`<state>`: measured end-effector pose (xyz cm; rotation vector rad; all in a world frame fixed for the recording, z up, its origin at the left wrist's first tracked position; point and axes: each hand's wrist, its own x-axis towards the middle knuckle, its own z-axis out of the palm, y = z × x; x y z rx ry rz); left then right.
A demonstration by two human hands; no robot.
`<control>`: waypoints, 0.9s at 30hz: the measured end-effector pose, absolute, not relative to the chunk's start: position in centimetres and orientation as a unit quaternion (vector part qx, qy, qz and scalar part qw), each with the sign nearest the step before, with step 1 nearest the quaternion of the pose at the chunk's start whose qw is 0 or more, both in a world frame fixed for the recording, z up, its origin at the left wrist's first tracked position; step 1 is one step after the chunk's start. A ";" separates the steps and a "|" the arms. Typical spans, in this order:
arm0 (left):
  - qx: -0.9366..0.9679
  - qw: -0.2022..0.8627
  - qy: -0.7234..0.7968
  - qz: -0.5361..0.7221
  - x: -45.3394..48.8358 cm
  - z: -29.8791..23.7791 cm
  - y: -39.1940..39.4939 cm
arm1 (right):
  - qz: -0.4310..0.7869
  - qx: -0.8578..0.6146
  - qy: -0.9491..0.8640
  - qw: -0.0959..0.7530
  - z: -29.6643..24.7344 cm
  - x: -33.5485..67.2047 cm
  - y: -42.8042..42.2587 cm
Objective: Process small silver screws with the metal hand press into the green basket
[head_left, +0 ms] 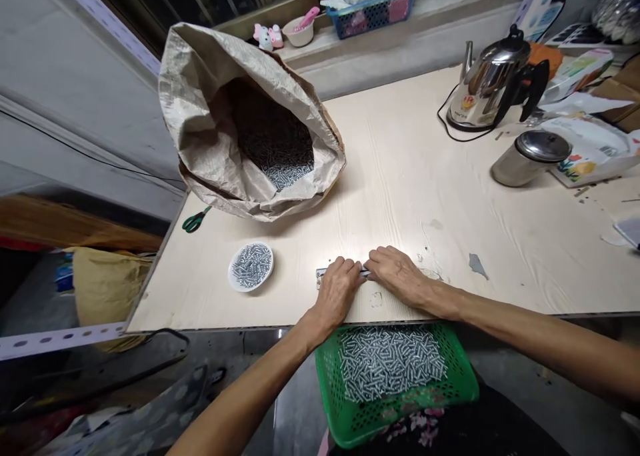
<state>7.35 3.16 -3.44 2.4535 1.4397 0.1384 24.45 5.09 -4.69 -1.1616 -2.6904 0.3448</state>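
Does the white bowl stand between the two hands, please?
No, the white bowl stands to the left of the left hand and right hand.

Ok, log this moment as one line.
left hand: holding metal piece on table | right hand: at piece's right end | white bowl: small metal parts | green basket: similar parts, below table edge

The site is a small workshop with household features. An open woven sack, a white bowl and a green plastic basket, all containing small metal parts, indicate workshop use; an electric kettle and kitten figurine indicate domestic use.
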 end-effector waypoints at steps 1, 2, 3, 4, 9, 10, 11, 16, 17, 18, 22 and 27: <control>0.850 0.149 0.501 0.061 7.3 -3.5 3.1 | 0.122 -0.394 -0.906 0.098 -4.5 24.6 5.2; 0.849 0.152 0.500 0.079 7.0 -3.3 3.0 | 0.126 -0.396 -0.903 0.105 -4.3 24.7 5.2; 0.845 0.153 0.502 0.101 6.6 -3.1 2.8 | 0.129 -0.398 -0.901 0.117 -3.9 24.9 5.2; 0.836 0.150 0.511 0.129 5.9 -2.7 2.7 | 0.130 -0.396 -0.899 0.132 -3.6 25.2 5.2; 0.690 0.120 0.679 0.220 1.5 -0.6 1.0 | 0.161 -0.369 -0.898 0.179 -2.8 25.6 4.4; 0.663 0.130 0.710 0.200 0.9 -0.4 0.7 | 0.171 -0.368 -0.896 0.179 -3.0 25.4 4.2; 0.643 0.149 0.732 0.170 0.6 -0.4 0.5 | 0.178 -0.369 -0.894 0.179 -3.4 25.1 3.9; 0.598 0.242 0.763 0.019 1.6 -0.8 0.7 | 0.155 -0.376 -0.893 0.194 -6.1 23.2 3.4; 0.595 0.256 0.762 -0.003 2.0 -0.7 1.0 | 0.142 -0.377 -0.894 0.197 -6.6 23.0 3.4; 0.593 0.269 0.759 -0.024 2.3 -0.6 1.3 | 0.129 -0.376 -0.896 0.199 -6.9 22.7 3.4; 0.612 0.289 0.730 -0.092 2.5 0.0 2.7 | 0.093 -0.374 -0.898 0.214 -7.7 22.4 3.5; 0.617 0.321 0.713 -0.093 1.8 -0.4 4.2 | 0.088 -0.384 -0.893 0.220 -8.2 22.1 3.8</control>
